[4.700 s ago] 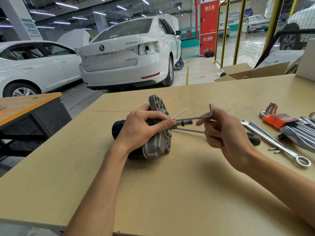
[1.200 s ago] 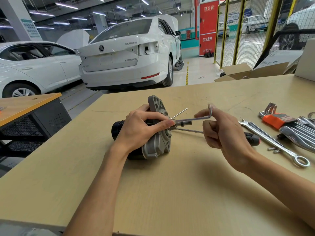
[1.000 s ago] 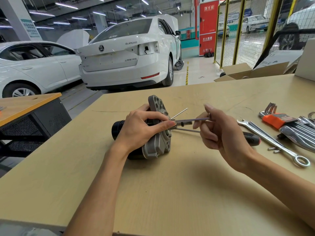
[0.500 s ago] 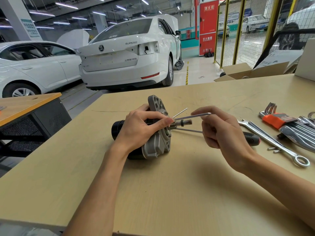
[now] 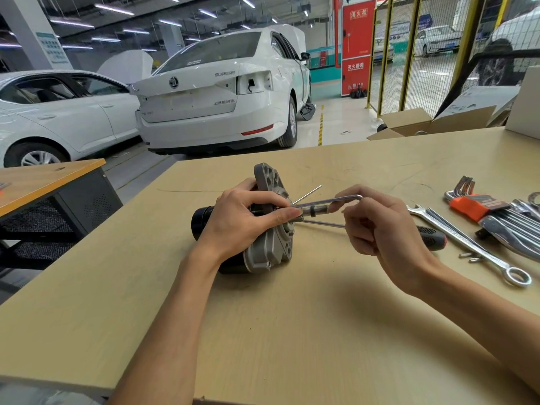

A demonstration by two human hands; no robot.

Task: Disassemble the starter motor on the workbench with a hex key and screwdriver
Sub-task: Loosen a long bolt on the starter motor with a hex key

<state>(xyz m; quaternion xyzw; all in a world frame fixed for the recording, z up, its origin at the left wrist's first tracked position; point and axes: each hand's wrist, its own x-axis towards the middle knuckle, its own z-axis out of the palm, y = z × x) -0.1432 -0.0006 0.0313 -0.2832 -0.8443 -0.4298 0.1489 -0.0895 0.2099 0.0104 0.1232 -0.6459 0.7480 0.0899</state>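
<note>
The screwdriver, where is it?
The screwdriver lies on the bench behind the right hand, its handle beside the spanner.

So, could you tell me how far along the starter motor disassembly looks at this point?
Early. Done: two small loose fasteners lie by the combination wrench, perhaps from the motor. In hand: the left hand steadies the starter motor while the right hand holds a hex key reaching to its flange face. Left: the housing is unseparated; the screwdriver lies unused.
</note>
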